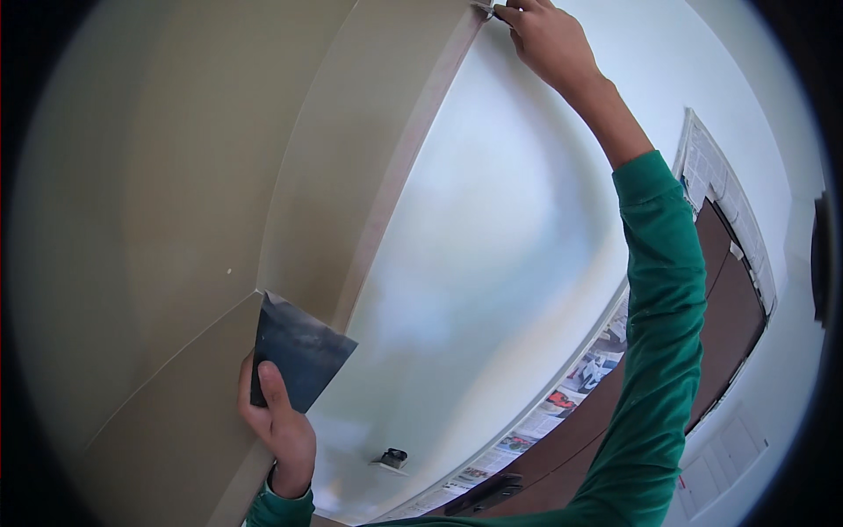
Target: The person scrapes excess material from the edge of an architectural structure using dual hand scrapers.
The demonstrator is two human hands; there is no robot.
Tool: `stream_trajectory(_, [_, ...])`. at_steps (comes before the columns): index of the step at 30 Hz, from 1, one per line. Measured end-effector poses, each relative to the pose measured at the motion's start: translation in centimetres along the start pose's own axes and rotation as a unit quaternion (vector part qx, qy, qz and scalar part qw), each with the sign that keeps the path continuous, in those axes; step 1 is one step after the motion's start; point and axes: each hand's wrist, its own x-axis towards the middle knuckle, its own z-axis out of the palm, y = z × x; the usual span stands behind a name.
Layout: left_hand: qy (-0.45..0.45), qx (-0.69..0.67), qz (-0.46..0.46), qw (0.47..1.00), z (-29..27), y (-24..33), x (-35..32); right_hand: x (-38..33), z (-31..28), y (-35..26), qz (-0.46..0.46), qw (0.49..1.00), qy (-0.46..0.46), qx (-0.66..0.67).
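Observation:
In the lower left my left hand (283, 430) grips a flat, dark grey plate (307, 351) with straight edges, its thumb lying across the front face. My right arm reaches up to the top of the view. There my right hand (555, 44) is closed on a small scraper (482, 10), partly cut off by the upper rim. The scraper's blade meets the wall corner, at the top of a pale pinkish strip (399, 176) running down the edge. On one side of this strip is a beige wall face (338, 132); on the other, a smooth white wall (492, 202).
Newspaper (562, 400) lines the border between the white wall and a dark brown panel (562, 457). More newspaper (716, 162) edges a brown door (729, 290) at right. A small dark fitting (392, 458) sits low on the white wall. Beige wall (158, 193) fills the left.

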Motion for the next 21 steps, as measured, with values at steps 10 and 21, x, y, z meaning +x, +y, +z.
stream_trajectory(10, [0.006,-0.023,-0.012,1.0,-0.2,-0.1,-0.3,-0.6,-0.4,-1.2,-0.047,0.998,-0.03,0.018])
stream_trajectory(21, [0.013,-0.046,-0.01,0.999,-1.3,-1.6,-0.5,-3.7,3.4,-4.4,-0.022,1.0,0.012,-0.018])
